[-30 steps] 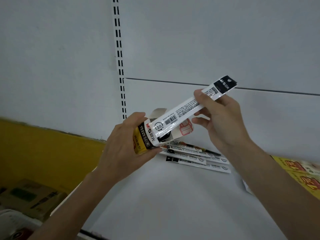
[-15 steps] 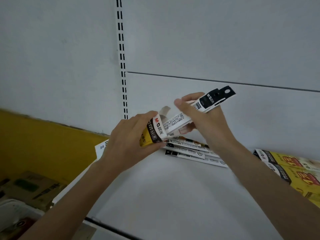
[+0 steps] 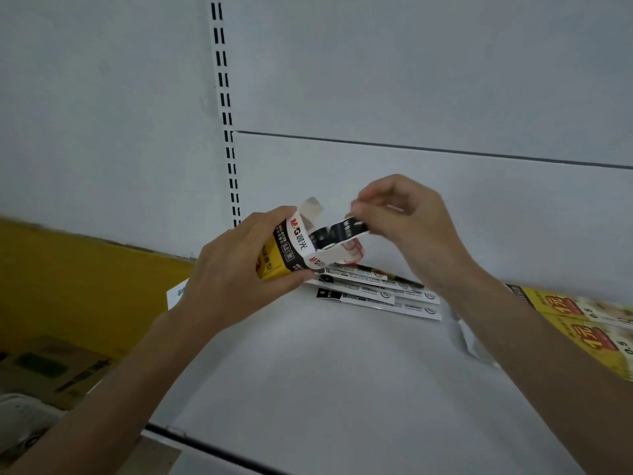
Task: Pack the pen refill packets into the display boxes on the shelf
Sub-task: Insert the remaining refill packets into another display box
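Note:
My left hand [image 3: 236,269] grips a small yellow, black and white display box [image 3: 291,248] with its top flap open, held above the white shelf [image 3: 325,389]. My right hand [image 3: 404,217] pinches the black end of a pen refill packet [image 3: 339,234]; most of that packet is inside the box. Several more refill packets [image 3: 380,293] lie flat on the shelf just behind and below my hands.
Yellow display boxes [image 3: 589,327] lie at the shelf's right edge, beside a crumpled clear wrapper [image 3: 472,344]. A slotted upright [image 3: 226,111] runs up the white back panel. Cardboard cartons [image 3: 51,368] sit low on the left, before a yellow wall.
My right hand has pushed the refill packet down into the box, so only its black end still sticks out. My left hand kept holding the box steady.

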`<state>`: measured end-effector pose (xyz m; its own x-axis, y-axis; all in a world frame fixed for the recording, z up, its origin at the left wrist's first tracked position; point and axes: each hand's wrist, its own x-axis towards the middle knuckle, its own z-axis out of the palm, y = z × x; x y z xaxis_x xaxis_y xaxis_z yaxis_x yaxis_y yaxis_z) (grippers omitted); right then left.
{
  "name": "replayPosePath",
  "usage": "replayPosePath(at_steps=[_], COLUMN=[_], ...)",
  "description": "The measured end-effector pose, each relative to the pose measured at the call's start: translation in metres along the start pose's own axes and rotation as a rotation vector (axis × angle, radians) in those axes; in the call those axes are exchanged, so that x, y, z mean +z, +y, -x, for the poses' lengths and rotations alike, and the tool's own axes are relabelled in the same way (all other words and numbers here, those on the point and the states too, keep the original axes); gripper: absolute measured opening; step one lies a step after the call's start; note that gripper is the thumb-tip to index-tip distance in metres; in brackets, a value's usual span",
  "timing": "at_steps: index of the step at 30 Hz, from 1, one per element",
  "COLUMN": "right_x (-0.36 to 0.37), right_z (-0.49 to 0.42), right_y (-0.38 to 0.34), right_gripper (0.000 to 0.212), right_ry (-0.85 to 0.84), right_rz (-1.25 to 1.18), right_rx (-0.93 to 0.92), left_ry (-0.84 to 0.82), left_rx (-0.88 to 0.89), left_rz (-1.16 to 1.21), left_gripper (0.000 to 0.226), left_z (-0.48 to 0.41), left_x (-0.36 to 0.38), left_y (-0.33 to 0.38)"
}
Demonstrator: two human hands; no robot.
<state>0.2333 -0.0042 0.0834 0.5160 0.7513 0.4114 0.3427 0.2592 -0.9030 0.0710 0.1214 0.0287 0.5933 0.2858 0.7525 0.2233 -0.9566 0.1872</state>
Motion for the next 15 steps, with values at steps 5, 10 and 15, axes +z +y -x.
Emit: replayPosePath(at_steps=[5,10,15], right_x=[-0.008,-0.047,-0.048], right_z=[0.002,-0.004,-0.001], right_y=[0.020,0.079,0.097], right_gripper=[0.006,0.019,0.025], right_ry=[-0.003,-0.309,-0.382], right_rz=[0.241,0.943,1.099], right_rx=[-0.182,0.013,0.031], left_ry=[-0.045,-0.015,-0.017], left_rx=[0.004,-0.041,-0.066], left_rz=[0.025,0.030,0.053], left_gripper=[0.075,0.078,0.081], left_z=[0.000,0.004,0.005], left_x=[0.003,-0.001,-0.004], left_y=[0.001,-0.010,-0.014])
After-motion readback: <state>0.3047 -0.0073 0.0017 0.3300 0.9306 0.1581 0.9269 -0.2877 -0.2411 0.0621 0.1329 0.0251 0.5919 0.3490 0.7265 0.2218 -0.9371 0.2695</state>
